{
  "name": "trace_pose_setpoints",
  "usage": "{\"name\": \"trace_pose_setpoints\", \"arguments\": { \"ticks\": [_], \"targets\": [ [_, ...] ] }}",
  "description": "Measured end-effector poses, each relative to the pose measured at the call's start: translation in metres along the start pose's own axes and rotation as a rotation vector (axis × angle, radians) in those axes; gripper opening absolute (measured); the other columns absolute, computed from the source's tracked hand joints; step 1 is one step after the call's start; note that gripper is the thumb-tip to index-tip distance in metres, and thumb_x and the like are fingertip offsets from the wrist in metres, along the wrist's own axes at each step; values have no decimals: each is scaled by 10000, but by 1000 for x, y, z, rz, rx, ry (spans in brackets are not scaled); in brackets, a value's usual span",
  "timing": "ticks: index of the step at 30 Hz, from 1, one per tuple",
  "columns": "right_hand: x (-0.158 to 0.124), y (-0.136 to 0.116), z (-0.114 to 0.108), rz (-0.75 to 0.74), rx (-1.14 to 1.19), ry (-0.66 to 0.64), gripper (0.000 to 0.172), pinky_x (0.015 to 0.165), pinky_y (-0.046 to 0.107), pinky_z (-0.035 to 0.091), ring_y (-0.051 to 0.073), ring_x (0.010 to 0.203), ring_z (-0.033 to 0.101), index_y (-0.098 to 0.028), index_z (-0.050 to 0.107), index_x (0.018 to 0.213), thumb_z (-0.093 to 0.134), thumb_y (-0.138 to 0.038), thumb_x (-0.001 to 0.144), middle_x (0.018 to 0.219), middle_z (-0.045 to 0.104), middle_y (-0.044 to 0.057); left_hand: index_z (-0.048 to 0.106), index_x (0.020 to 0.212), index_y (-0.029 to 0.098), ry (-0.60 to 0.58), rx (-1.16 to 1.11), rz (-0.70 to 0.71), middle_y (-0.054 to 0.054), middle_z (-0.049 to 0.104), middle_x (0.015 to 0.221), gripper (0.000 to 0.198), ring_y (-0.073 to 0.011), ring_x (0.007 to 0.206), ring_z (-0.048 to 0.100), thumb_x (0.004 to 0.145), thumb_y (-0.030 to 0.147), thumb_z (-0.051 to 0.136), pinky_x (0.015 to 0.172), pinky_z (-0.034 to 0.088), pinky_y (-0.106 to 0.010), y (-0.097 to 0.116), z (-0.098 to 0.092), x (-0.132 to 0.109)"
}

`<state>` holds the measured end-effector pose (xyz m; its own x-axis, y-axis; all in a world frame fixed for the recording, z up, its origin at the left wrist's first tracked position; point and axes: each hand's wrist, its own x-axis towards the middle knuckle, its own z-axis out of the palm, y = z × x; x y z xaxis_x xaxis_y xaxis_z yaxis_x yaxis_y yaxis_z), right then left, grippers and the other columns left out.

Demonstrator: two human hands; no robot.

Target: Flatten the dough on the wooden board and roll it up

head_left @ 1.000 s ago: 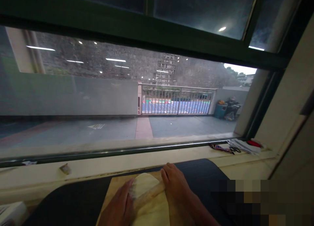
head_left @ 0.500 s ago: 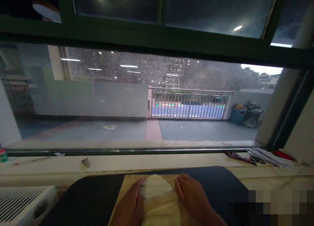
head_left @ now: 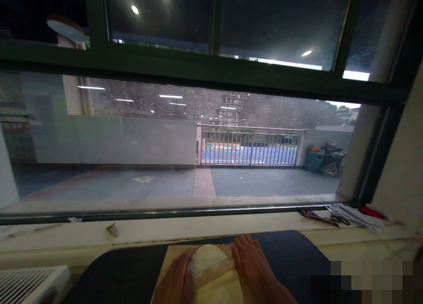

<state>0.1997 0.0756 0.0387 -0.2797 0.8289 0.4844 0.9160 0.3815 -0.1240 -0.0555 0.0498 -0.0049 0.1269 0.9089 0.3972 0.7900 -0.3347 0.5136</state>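
On a wooden board (head_left: 170, 253) lies a flat, pale, rounded sheet of dough (head_left: 208, 252). A light wooden rolling pin (head_left: 213, 273) crosses it at a slight slant, its right end farther away, blurred by motion. My left hand (head_left: 175, 277) presses on the pin's left end, its fingers close together. Over the right end lies my right hand (head_left: 249, 262), palm down with fingers reaching forward. Both hands cover the pin's ends. The near part of the dough (head_left: 220, 291) runs out of the picture's bottom edge.
The board rests on a dark table (head_left: 125, 264) against a window sill (head_left: 198, 227). On the sill lie scissors (head_left: 340, 220), papers (head_left: 357, 216), a wrapper (head_left: 317, 216) and a small crumpled scrap (head_left: 113, 230). A white slatted appliance (head_left: 29, 286) stands at the left.
The view has tilted up, so the scene sits lower. My right hand's fingers, curled before, now stretch forward over the pin. Both hands still press on its ends.
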Motion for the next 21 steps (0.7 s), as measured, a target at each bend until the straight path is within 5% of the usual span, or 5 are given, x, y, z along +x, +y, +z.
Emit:
{"name": "trace_pose_setpoints", "arguments": {
  "ticks": [6,14,21],
  "targets": [
    [4,6,-4,1,28,-88,383,891,350,433,201,944,627,-248,666,874,327,-317,1039,950,695,44,521,1392,125,-52,-81,-62,-104,584,1419,520,-189,1313,538,963,263,261,1148,387,-374,7,-6,-2],
    [-19,9,12,99,3,-116,357,945,408,412,243,1073,609,-276,671,1061,315,-289,1039,1146,689,57,556,1378,161,-110,2,-23,-78,598,1410,499,-215,1314,540,934,277,360,1147,388,-363,14,-11,1],
    [-3,4,-4,63,-15,-126,384,896,367,407,217,977,617,-252,671,921,314,-305,1052,1001,696,44,526,1382,160,-78,-51,-16,-74,594,1412,511,-193,1315,538,984,293,234,1140,404,-383,9,-8,-3]
  ]
}}
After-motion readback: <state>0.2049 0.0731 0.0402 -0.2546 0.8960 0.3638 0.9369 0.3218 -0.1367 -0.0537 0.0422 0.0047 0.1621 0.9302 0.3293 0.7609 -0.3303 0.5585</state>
